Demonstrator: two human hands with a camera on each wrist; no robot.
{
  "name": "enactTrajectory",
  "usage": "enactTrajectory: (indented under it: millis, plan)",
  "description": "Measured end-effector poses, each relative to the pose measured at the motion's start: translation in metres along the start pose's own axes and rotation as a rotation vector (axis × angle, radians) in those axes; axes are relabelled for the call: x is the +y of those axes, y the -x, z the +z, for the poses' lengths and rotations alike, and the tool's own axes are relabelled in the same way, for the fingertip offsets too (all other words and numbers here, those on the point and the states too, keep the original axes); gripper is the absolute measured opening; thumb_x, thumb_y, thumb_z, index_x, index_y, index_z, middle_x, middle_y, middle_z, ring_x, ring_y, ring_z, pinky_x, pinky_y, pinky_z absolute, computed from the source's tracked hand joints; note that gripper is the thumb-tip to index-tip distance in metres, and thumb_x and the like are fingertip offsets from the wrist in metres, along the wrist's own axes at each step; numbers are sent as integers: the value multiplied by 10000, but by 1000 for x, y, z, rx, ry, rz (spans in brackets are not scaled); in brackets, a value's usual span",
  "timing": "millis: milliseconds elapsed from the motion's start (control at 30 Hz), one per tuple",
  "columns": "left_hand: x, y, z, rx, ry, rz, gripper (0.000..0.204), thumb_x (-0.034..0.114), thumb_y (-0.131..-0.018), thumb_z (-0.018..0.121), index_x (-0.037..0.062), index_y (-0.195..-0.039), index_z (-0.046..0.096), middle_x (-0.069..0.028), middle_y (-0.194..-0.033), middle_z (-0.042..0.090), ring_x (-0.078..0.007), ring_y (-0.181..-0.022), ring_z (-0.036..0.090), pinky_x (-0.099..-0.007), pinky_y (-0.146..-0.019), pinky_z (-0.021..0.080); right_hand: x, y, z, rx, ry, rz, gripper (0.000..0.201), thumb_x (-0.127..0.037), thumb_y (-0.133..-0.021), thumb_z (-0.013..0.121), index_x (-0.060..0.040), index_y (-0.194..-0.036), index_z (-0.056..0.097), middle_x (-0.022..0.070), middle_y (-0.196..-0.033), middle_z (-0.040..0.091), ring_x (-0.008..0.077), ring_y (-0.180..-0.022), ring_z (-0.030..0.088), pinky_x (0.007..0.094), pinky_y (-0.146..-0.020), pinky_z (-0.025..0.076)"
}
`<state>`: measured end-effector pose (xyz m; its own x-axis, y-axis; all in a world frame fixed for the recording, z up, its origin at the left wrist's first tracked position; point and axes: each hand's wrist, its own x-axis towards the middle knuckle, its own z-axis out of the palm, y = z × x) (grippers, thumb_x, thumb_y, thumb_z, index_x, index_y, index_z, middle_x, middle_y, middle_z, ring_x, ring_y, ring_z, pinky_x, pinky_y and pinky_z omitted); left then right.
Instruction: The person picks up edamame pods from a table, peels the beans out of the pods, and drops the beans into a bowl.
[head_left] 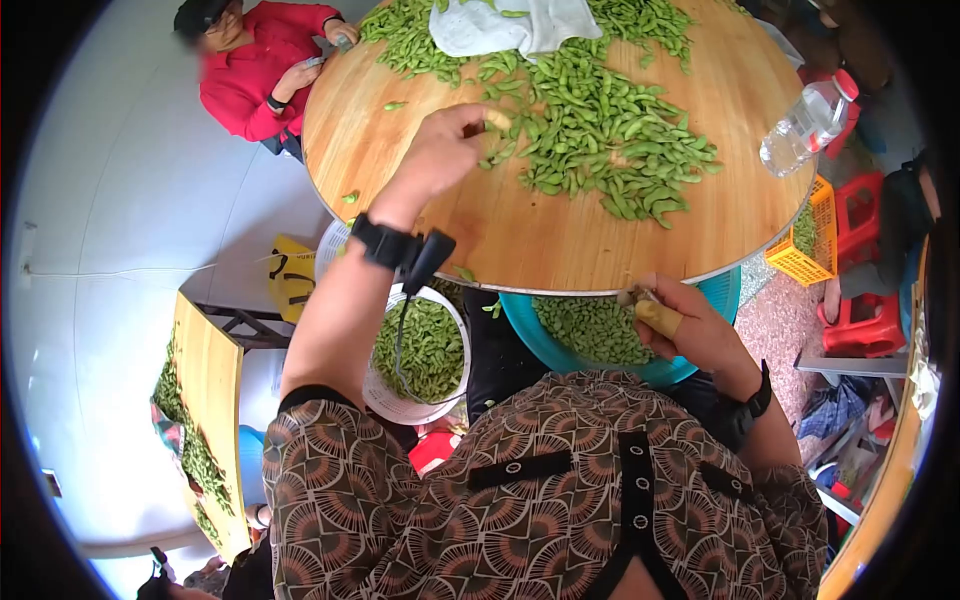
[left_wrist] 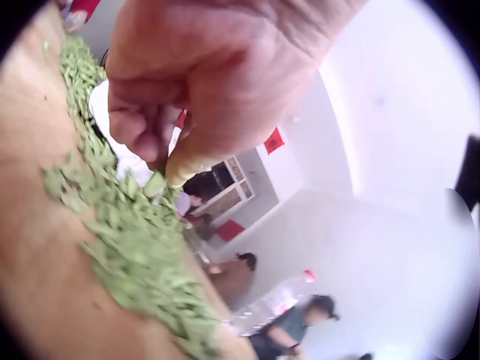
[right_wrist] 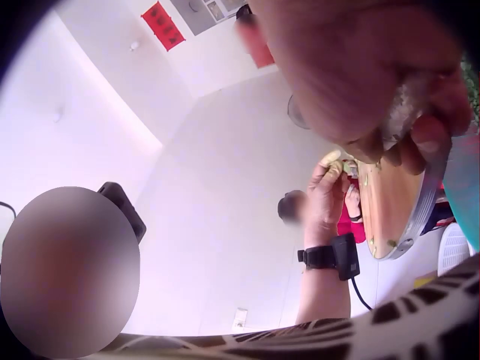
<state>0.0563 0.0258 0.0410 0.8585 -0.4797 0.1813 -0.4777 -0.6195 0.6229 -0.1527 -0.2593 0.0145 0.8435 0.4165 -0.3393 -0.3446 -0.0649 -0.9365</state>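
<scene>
At the near edge of a heap of green edamame pods [head_left: 610, 130] on the round wooden table, my left hand [head_left: 445, 150] reaches out with wrapped fingertips. In the left wrist view its thumb and fingers pinch a light green edamame pod [left_wrist: 155, 184]. My right hand [head_left: 690, 322] is near the table's front edge, above a teal basin [head_left: 520, 325] of shelled beans [head_left: 595, 330]. Its fingers are curled and a beige wrap [head_left: 658, 315] covers a digit. Something whitish and crinkled [right_wrist: 403, 112] shows among its fingers; I cannot tell whether it holds anything.
A white basket [head_left: 375, 392] of pods stands left of the basin. On the table are a white cloth [head_left: 480, 30] and a plastic bottle [head_left: 805, 125]. A person in red [head_left: 265, 70] sits at the far left. An orange crate [head_left: 815, 245] and red stools [head_left: 860, 325] are at right.
</scene>
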Motion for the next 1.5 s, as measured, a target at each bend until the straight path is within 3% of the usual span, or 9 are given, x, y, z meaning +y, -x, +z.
enactTrajectory:
  millis: [200, 400, 667, 867, 1067, 1133, 1200, 1367, 1500]
  plan:
    - [98, 96, 35, -78, 880, -194, 155, 65, -893, 657, 64, -1047, 665, 5, -916, 687, -51, -746, 592, -210, -612, 469, -13, -7, 18, -39, -198, -159, 201, -128, -982, 464, -44, -1163, 489, 14, -730, 527, 57, -498, 406, 210, -441, 309]
    - [102, 115, 92, 274, 18, 362, 192, 13, -888, 636, -3, -1077, 610, -79, -869, 663, -132, -710, 608, -299, -624, 506, -9, -11, 22, -2, -303, -207, 186, -130, -995, 449, -60, -1166, 473, 19, -742, 546, 61, -498, 407, 211, -436, 300]
    - [114, 114, 108, 177, 526, 131, 186, 55, -952, 530, 9, -1117, 602, -139, -948, 669, -212, -782, 666, -303, -676, 521, -6, -2, 21, 47, -327, -237, 217, -137, -994, 451, -55, -1195, 451, 23, -736, 545, 69, -491, 419, 216, -431, 305]
    - [114, 113, 105, 98, 626, 81, 263, 79, -984, 501, -3, -1219, 585, -2, -773, 578, -65, -649, 494, -213, -595, 430, -9, -2, 25, 64, -300, -215, 231, -138, -988, 459, -59, -1204, 443, 21, -724, 538, 72, -488, 423, 213, -425, 306]
    - [110, 118, 104, 253, 238, 515, 269, 101, -993, 484, 22, -1231, 580, 6, -726, 556, -73, -587, 474, -202, -536, 382, -7, 3, 14, -137, -619, -85, 282, -184, -983, 487, -106, -1251, 447, 18, -694, 524, 48, -410, 364, 199, -361, 247]
    - [110, 123, 98, -319, 1419, -345, 263, 125, -999, 485, 51, -1239, 565, 19, -700, 532, -60, -552, 436, -196, -499, 339, 4, -5, 9, -373, -852, -11, 298, -212, -975, 505, -112, -1251, 454, 22, -690, 529, 45, -375, 341, 199, -333, 235]
    - [104, 120, 99, -390, 1548, -344, 256, 155, -1004, 486, 74, -1238, 546, 26, -706, 520, -48, -543, 412, -190, -480, 301, 11, -10, 10, -343, -883, -6, 294, -209, -971, 508, -102, -1240, 457, 26, -691, 534, 53, -372, 349, 200, -329, 241]
    - [105, 117, 102, 165, 136, 343, 153, 74, -950, 575, 29, -1092, 610, 5, -786, 596, -89, -639, 547, -254, -542, 446, 10, -15, 11, -197, -815, 18, 281, -197, -963, 508, -77, -1213, 470, 41, -690, 554, 76, -368, 373, 209, -322, 252]
    - [107, 116, 105, 239, 36, 376, 118, 17, -910, 610, 3, -1027, 618, -23, -803, 625, -129, -675, 599, -278, -588, 491, 1, -12, 23, -37, -678, 30, 269, -196, -963, 505, -73, -1201, 480, 44, -686, 561, 88, -384, 395, 216, -342, 277]
